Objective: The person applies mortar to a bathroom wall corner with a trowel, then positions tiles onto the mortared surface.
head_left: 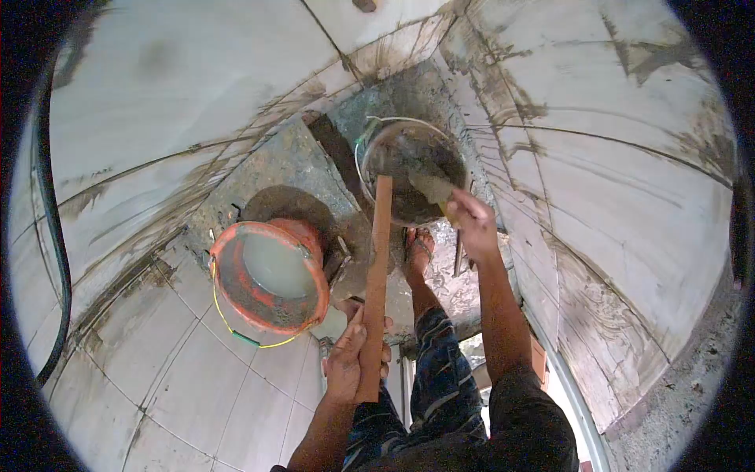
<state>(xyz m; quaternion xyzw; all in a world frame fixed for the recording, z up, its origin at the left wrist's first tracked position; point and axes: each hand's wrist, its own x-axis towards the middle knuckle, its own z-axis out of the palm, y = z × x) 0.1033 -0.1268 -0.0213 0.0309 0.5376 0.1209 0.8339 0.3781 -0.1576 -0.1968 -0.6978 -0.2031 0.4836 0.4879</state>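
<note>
My left hand (350,358) is wrapped round the lower part of a long, narrow reddish-brown strip (376,291), which points up and away from me. My right hand (473,220) grips a trowel (432,187) by its handle. The trowel's blade is over a bucket (454,145) that holds dark grey-brown mortar (401,157). The top end of the strip lies over the near left side of this bucket. To the left stands an orange bucket (314,275) with cloudy water (275,266) in it and a yellow wire handle.
Tiled walls (613,189) smeared with mortar rise on both sides. A black hose (49,204) hangs at the far left. My foot (419,248) is on the wet, rough floor (283,165) just below the mortar bucket. A thin bar (458,256) stands near my right wrist.
</note>
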